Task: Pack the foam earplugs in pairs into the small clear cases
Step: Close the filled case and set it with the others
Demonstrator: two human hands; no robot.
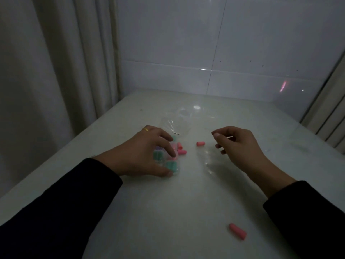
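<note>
here, left hand (147, 152) splayed over cases (169, 161); right hand (237, 144) raised, curled

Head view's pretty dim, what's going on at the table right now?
A person is packing foam earplugs at a white table. The left hand rests spread over a cluster of small clear cases holding green and pink plugs. The right hand hovers, fingers loosely curled, apparently empty. Loose pink earplugs lie near the cases, between the hands and near the front edge.
</note>
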